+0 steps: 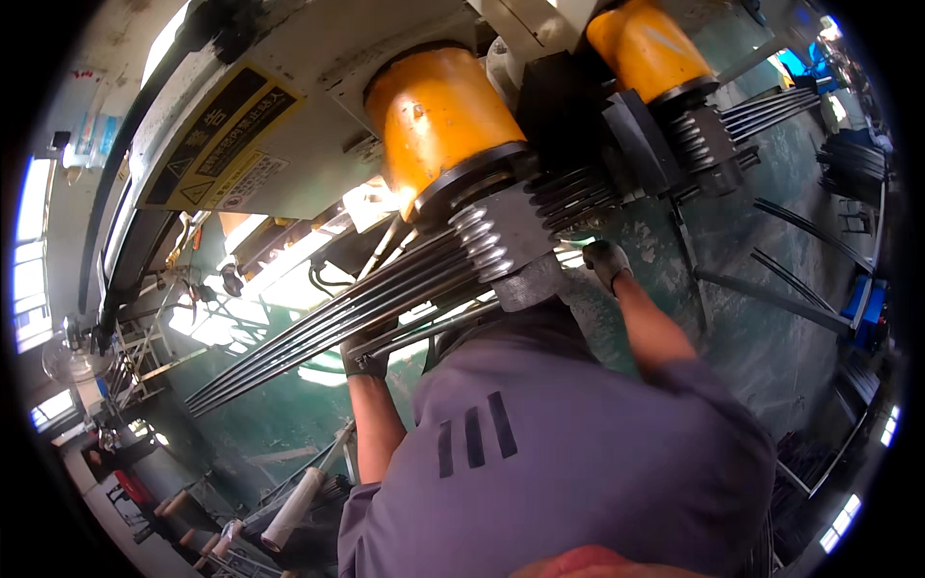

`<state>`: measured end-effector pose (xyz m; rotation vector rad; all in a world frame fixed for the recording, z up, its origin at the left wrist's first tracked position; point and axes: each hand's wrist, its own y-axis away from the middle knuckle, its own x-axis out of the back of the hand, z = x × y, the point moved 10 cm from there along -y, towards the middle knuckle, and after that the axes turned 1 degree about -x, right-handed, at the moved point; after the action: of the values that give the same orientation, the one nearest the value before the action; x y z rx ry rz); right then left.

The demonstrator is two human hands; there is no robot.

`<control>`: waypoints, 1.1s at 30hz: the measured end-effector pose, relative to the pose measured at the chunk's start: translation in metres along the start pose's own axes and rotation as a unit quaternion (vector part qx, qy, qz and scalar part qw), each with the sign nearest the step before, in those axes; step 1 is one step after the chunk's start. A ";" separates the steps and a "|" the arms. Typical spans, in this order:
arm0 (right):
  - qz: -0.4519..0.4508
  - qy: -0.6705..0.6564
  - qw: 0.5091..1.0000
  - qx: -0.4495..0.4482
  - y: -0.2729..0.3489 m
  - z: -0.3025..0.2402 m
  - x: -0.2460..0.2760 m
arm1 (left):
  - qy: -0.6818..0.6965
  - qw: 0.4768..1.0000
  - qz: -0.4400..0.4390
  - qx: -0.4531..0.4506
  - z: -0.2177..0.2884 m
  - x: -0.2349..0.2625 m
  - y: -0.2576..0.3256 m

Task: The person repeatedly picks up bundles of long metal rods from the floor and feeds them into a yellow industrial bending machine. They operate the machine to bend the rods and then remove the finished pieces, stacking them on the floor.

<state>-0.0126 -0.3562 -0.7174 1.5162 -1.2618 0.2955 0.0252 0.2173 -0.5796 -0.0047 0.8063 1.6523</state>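
Several long dark metal tubes [318, 329] lie side by side, slanting from the lower left up through a machine. They pass behind a grey grooved metal block [515, 236] under an orange cylinder [448, 125]. My left hand [366, 354], in a dark glove, is up against the tubes from below; its fingers are hidden by them. My right hand [605, 262], in a grey glove, is curled closed just right of the block, close to the tubes. What it holds, if anything, is not visible.
A second orange cylinder [650, 53] with its own grooved block [708, 144] stands at the upper right. The machine's pale body [318, 125] bears a yellow warning label. Metal racks [771, 299] are on the right; a white roll [294, 509] lies at the lower left.
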 end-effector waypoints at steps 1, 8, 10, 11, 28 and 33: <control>0.023 -0.180 0.977 -0.114 0.016 0.009 0.003 | -0.062 0.998 0.001 -0.022 0.008 0.005 -0.003; 0.128 -0.197 0.970 -0.069 0.113 -0.011 -0.011 | -0.275 0.955 -0.035 -0.108 0.056 -0.042 0.015; 0.156 -0.289 0.938 -0.115 0.132 -0.003 -0.018 | -0.622 0.762 -0.085 -0.161 0.065 -0.076 0.045; 0.169 -0.334 0.917 -0.137 0.140 0.001 -0.022 | -0.707 0.680 -0.092 -0.174 0.066 -0.085 0.057; 0.383 -0.636 0.665 0.085 0.183 -0.147 0.220 | -0.794 0.504 0.025 -0.339 0.142 -0.091 0.127; 0.440 -0.585 0.665 0.151 0.168 -0.148 0.244 | -0.762 0.527 0.129 -0.353 0.182 -0.134 0.168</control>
<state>0.0109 -0.3403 -0.3873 1.1591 -3.1353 0.0949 -0.0088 0.1894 -0.3014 0.9088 -1.2860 1.4073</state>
